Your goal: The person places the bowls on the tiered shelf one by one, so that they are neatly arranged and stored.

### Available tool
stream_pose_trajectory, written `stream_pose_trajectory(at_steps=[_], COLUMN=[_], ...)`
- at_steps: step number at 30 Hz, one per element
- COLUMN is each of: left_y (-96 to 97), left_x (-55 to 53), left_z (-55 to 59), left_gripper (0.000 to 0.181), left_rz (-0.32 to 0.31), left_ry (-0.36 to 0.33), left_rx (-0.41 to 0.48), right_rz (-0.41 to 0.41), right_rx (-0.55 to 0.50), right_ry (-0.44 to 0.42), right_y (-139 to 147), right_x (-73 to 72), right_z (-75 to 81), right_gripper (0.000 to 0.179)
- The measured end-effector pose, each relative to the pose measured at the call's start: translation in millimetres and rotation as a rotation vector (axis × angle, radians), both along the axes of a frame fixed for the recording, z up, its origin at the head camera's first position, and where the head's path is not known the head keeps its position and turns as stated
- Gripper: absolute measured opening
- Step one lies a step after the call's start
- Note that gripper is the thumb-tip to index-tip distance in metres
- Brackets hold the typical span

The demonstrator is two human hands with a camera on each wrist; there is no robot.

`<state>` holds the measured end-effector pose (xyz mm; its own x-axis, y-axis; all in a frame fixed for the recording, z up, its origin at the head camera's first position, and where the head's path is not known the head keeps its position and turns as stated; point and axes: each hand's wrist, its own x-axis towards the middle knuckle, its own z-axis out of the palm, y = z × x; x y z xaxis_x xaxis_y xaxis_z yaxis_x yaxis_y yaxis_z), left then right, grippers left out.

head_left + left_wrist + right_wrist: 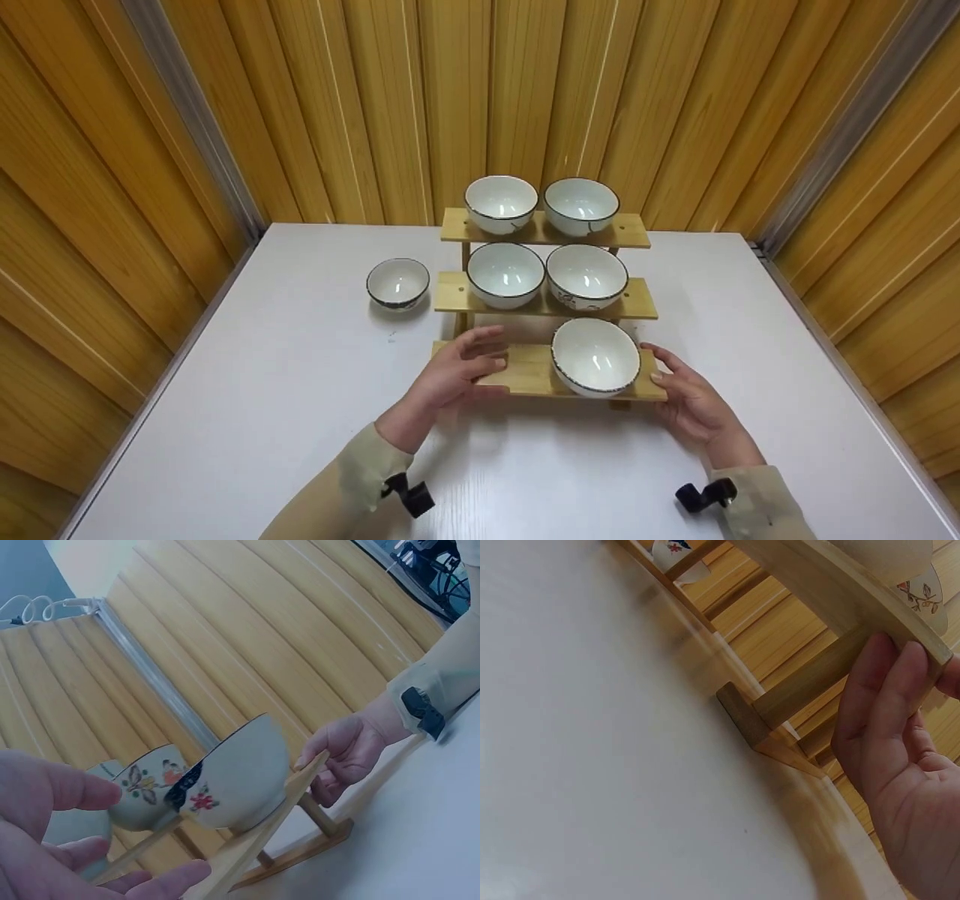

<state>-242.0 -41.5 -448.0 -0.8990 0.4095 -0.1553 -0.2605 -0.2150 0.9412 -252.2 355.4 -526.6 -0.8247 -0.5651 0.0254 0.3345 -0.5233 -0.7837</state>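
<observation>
A three-step wooden rack [529, 367] holds bowls with dark rims. My right hand [694, 401] grips the right end of its lowest step; in the right wrist view, fingers [889, 697] lie against the board's underside with the thumb at its edge. My left hand [450, 375] is at the left part of that step, fingers spread and slightly bent, holding nothing; whether it touches the board is unclear. One white bowl [596, 356] sits on the right half of the lowest step. In the left wrist view, this bowl [244, 776] shows a red flower on its side.
Two bowls stand side by side on the middle step, a left bowl [505, 276] and a right bowl [587, 277]. Two more, another left bowl [501, 204] and right bowl [582, 206], top the rack. A smaller bowl [398, 284] rests on the white table [300, 360], left of the rack.
</observation>
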Motion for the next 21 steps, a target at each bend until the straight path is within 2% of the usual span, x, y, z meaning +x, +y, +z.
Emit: stream_pose_trajectory(at_steps=[7, 11, 16, 19, 21], left_y=[-51.1, -78.7, -107.0, -120.5, -128.4], left_x=[5.1, 4.6, -5.5, -14.8, -21.8], left_z=[5.5, 7.9, 9.9, 9.3, 7.7], left_gripper=[0.059, 0.059, 0.053, 0.056, 0.059], left_rz=[0.088, 0.197, 0.39, 0.471, 0.499], left_ry=[0.03, 0.033, 0.032, 0.033, 0.033], left_rx=[-0.024, -0.043, -0.072, -0.102, -0.124], right_rz=[-0.031, -0.044, -0.033, -0.01, 0.001], right_rx=[0.045, 0.074, 0.031, -0.001, -0.01], right_ry=[-0.006, 0.004, -0.007, -0.005, 0.002], right_y=[-0.4, 0.1, 1.4, 1.8, 1.7], right_x=[0.9, 1.7, 1.5, 1.0, 0.7], right_z=[1.2, 1.7, 1.1, 0.2, -0.3], right_gripper=[0.048, 0.047, 0.048, 0.049, 0.049])
